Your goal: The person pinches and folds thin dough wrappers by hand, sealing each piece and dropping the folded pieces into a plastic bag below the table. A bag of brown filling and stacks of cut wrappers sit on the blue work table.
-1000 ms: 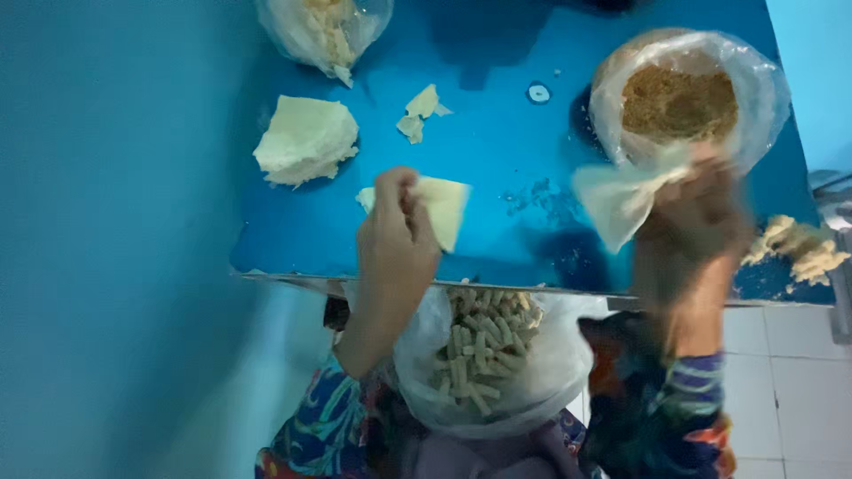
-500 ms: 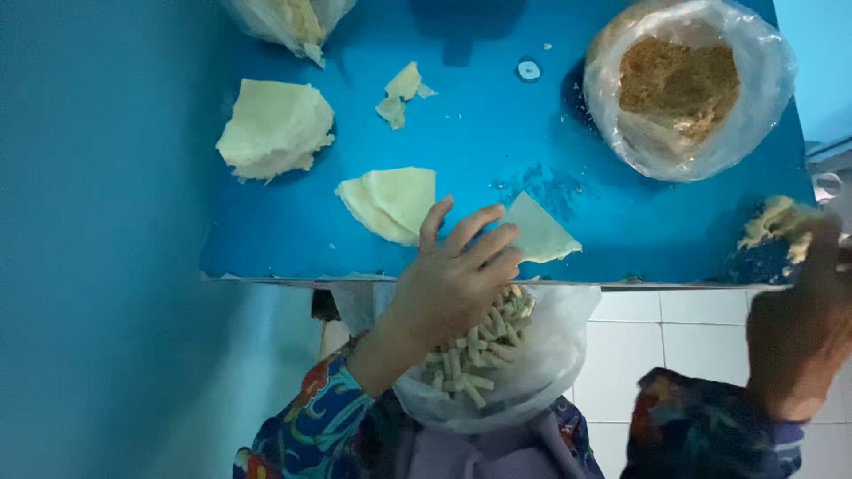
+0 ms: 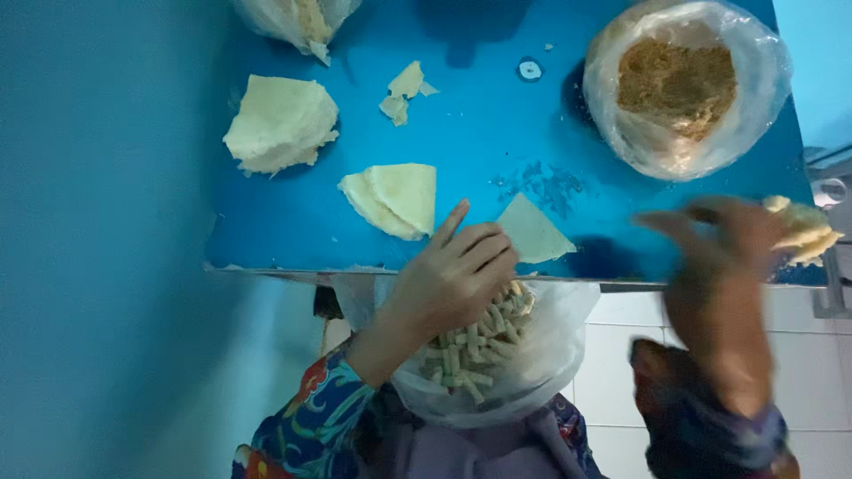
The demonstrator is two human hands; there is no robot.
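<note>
While the left hand [image 3: 448, 284] lies fingers-down at the near edge of the blue counter [image 3: 479, 133], its fingertips press on the corner of a single pale triangular wrapper [image 3: 532, 232] that lies flat on the surface and almost reaches the rim; the hand is loosely spread, not pinching. Right hand [image 3: 719, 266]: motion-blurred, fingers apart and raised above the counter's right end, close to a small heap of pale scraps [image 3: 803, 231]; whether it grips anything cannot be told. Just left of the wrapper lies a folded stack of wrappers [image 3: 395, 200]; farther left, a thicker stack [image 3: 280, 122]; torn bits [image 3: 404, 89] sit behind them. A clear bag of brown crumbly filling [image 3: 679, 84] stands open at the far right. Below the rim, in the lap, an open bag of finished rolls [image 3: 470, 346] hangs partly under the left wrist.

Risks, as judged from this arrangement: the thin wrapper, so near the rim, could slide off and drop onto the rolls or the tiled floor [image 3: 621, 355] if the fingertips drag it; it could also tear or crease under uneven pressure. The swift right hand could brush the filling bag's slack plastic and spill crumbs, or scatter the scraps at the edge. The lap bag, seemingly unsupported, could tip if the left forearm shifts
</note>
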